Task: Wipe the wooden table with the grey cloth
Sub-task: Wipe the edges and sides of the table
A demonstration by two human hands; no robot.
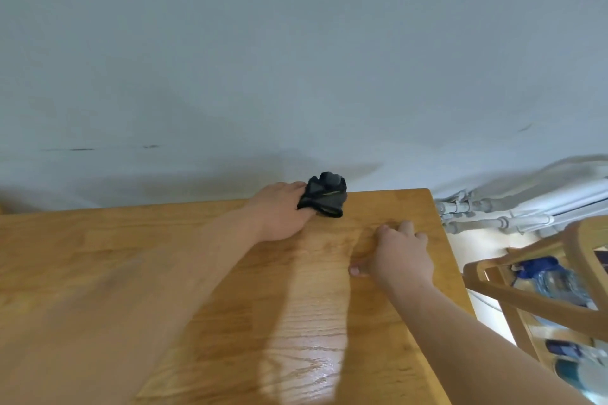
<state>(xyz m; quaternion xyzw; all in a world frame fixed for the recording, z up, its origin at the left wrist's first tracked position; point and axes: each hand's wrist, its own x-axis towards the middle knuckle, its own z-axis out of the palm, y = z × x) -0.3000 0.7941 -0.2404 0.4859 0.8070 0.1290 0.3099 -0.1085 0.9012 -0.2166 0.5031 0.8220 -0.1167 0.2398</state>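
The wooden table (131, 273) fills the lower part of the view, its far edge against a pale wall. A dark grey cloth (324, 196) is bunched up at the table's far edge, near the far right corner. My left hand (279, 212) is stretched out to it and its fingers grip the cloth's near side. My right hand (399, 253) rests flat on the tabletop to the right, fingers spread, holding nothing. It lies close to the table's right edge, apart from the cloth.
A pale wall (296, 59) rises directly behind the table. White pipes (493, 210) run along the wall at the right. A wooden chair (539, 289) stands beside the table's right edge, with plastic water bottles (556, 283) on the floor behind it.
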